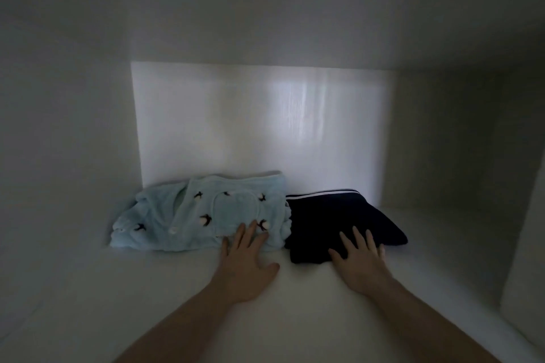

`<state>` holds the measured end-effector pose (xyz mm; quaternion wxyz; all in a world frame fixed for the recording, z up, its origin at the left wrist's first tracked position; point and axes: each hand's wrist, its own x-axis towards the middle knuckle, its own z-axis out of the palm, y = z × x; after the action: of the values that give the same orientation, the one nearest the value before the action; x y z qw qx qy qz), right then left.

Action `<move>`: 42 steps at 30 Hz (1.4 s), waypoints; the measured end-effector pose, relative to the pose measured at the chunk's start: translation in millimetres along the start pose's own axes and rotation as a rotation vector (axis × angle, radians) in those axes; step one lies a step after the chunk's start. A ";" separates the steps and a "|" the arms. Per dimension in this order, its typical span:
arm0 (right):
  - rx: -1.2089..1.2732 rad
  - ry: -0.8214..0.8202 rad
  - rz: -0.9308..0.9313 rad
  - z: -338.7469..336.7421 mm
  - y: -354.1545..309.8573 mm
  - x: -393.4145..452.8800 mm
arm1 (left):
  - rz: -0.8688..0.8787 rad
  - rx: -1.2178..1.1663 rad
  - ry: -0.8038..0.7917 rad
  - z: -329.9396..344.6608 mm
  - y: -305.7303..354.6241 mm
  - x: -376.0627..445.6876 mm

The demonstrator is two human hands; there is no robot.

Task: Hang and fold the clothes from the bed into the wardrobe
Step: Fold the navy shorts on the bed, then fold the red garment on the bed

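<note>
Two folded garments lie side by side on a white wardrobe shelf (88, 289), both toward its back edge and left of centre: a pale blue fleece garment with small dark-and-white motifs and white buttons (188, 215) on the left, close to the shelf's back left corner, and a dark navy folded garment with a white-striped band along its far edge (330, 212) just beside it on the right, the two touching or nearly so. The left hand (246, 256) lies flat with straight, spread fingers, its fingertips resting on the near right corner of the blue fleece; its grip is wide and holds nothing. The right hand (358, 256) rests the same way on the near edge of the navy garment, fingers straight and spread, pressing or smoothing rather than grasping. Judging by how things lie, these two pieces are folded and stowed, and the hands look to be settling them in place. The bed, the hanging rail and any remaining clothes are out of view, so how much is left cannot be told from here.
</note>
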<state>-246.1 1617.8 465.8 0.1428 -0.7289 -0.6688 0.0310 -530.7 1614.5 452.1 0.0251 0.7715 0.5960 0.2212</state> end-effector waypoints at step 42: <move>0.398 0.410 0.919 -52.7 63.3 -940.1 | 1.287 -0.571 -0.622 4.9 350.8 -608.7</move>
<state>-269.7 680.0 363.4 0.3775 -0.8963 -0.2206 0.0733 -326.8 948.0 364.4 0.2560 0.9565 -0.0851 0.1106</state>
